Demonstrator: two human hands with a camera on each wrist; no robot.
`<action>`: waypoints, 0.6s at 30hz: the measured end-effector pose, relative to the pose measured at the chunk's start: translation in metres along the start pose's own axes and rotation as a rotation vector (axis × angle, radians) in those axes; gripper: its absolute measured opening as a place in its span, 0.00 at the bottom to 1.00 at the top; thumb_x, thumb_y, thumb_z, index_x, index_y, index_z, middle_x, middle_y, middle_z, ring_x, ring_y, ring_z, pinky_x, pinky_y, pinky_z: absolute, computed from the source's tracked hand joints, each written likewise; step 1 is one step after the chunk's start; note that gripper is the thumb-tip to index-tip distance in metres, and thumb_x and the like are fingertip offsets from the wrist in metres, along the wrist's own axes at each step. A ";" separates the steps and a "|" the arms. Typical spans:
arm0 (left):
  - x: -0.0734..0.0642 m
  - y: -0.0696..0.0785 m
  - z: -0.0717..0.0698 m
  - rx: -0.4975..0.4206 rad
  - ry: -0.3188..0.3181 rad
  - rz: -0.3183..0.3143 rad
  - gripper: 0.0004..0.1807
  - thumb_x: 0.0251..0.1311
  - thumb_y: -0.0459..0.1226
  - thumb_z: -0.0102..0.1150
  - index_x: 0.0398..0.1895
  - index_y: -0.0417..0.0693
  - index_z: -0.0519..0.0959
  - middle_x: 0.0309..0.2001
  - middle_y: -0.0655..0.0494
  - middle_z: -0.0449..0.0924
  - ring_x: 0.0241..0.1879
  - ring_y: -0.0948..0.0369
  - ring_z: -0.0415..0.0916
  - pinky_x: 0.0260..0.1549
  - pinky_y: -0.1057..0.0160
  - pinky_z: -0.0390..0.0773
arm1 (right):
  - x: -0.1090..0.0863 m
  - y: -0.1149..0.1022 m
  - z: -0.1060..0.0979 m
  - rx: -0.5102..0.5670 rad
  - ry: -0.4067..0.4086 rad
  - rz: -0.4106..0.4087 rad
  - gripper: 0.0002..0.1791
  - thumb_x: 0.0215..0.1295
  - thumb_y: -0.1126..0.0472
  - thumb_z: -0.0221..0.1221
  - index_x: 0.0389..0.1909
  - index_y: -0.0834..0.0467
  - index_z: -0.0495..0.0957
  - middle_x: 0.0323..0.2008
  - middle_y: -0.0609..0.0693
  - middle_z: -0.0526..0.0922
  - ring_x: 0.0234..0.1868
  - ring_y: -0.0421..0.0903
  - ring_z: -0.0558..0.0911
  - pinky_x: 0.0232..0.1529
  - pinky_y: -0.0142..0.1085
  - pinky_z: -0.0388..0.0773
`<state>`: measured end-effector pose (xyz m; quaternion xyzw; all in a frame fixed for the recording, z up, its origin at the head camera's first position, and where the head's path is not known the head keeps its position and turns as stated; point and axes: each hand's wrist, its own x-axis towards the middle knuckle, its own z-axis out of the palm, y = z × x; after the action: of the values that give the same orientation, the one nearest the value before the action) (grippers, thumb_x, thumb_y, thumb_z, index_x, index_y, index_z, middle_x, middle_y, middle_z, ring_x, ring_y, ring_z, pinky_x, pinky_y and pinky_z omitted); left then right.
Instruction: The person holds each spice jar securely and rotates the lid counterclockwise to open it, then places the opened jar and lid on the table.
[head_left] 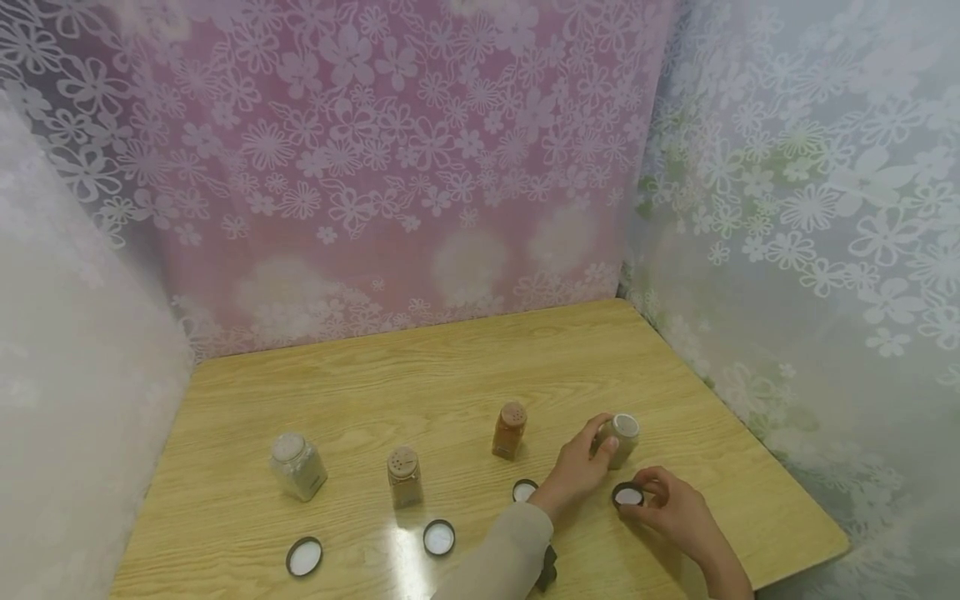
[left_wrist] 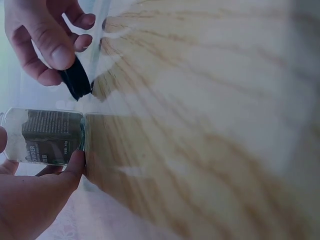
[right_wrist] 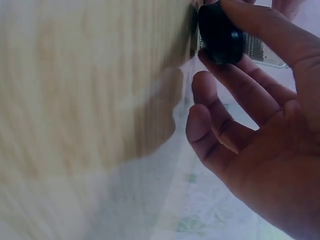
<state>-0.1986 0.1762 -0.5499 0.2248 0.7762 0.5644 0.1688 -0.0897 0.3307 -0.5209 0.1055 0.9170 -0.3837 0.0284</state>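
On the right part of the table, my left hand (head_left: pixel 577 473) grips a glass spice jar (head_left: pixel 626 442) around its side. The jar stands upright with its black cap off and a pale top facing up. Its dark printed label (left_wrist: pixel 52 142) shows the word "powder" in part in the left wrist view. My right hand (head_left: pixel 678 512) pinches a round black lid (head_left: pixel 628 497) between thumb and fingers, just in front of the jar and apart from it. The lid's white inside shows in the head view; the right wrist view has its dark rim (right_wrist: pixel 222 37).
A shaker jar of reddish spice (head_left: pixel 509 433), one of brown spice (head_left: pixel 405 481) and a pale one (head_left: pixel 300 468) stand leftward. Black lids lie white side up: far left (head_left: pixel 304 557), middle (head_left: pixel 438 538), beside my left wrist (head_left: pixel 522 490). A dark object (head_left: pixel 550 569) is partly behind my sleeve.
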 end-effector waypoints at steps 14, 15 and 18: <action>0.000 0.000 -0.001 -0.005 -0.011 0.004 0.22 0.73 0.60 0.42 0.67 0.93 0.57 0.71 0.58 0.68 0.71 0.49 0.63 0.64 0.39 0.68 | -0.003 0.000 -0.001 -0.070 -0.039 -0.030 0.33 0.54 0.52 0.73 0.60 0.61 0.77 0.33 0.47 0.84 0.30 0.41 0.78 0.30 0.32 0.77; 0.000 0.001 -0.001 -0.006 -0.013 0.004 0.22 0.73 0.60 0.41 0.67 0.94 0.57 0.71 0.57 0.67 0.71 0.49 0.63 0.64 0.38 0.67 | -0.003 0.000 -0.001 -0.070 -0.042 -0.024 0.33 0.54 0.52 0.73 0.59 0.60 0.77 0.31 0.47 0.83 0.29 0.41 0.78 0.29 0.32 0.76; -0.001 0.000 -0.001 -0.006 -0.010 0.006 0.22 0.73 0.60 0.41 0.67 0.93 0.57 0.71 0.57 0.67 0.71 0.48 0.63 0.64 0.38 0.67 | -0.003 0.000 0.000 -0.070 -0.052 -0.021 0.33 0.53 0.53 0.74 0.60 0.60 0.77 0.28 0.47 0.81 0.26 0.41 0.75 0.26 0.32 0.74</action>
<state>-0.1981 0.1753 -0.5493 0.2296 0.7729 0.5661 0.1715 -0.0867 0.3305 -0.5203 0.0851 0.9299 -0.3541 0.0518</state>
